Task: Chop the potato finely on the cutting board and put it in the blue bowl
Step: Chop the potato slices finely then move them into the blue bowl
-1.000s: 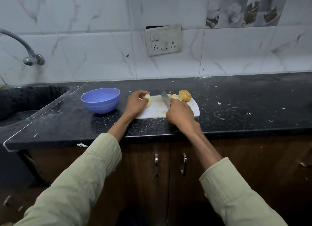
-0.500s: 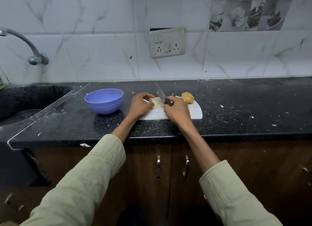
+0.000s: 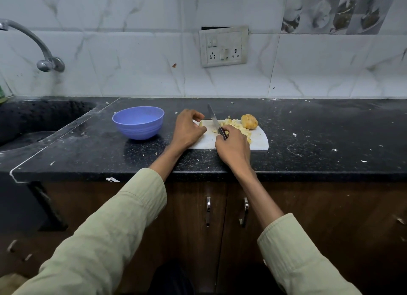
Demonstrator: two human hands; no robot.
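Observation:
A white cutting board (image 3: 261,141) lies on the black counter. My left hand (image 3: 187,130) rests on its left end, fingers curled over a small pale potato piece (image 3: 200,124) that is mostly hidden. Just to the right, my right hand (image 3: 234,150) grips the dark handle of a knife (image 3: 213,118), whose blade slants away and to the left past the board's far edge. A pile of chopped potato (image 3: 234,125) lies beyond my right hand. An uncut brown potato chunk (image 3: 249,121) sits at the board's far right. The blue bowl (image 3: 138,122) stands empty to the left of the board.
A dark sink (image 3: 33,123) with a metal tap (image 3: 41,50) is at the far left. A switch-and-socket plate (image 3: 223,46) hangs on the tiled wall behind the board. Small scraps dot the counter (image 3: 330,129) to the right. Cabinet doors with handles are below.
The knife moved left from beside the chopped pile to the piece under my left hand, and its blade now slants away. My left hand's fingers cover more of the piece.

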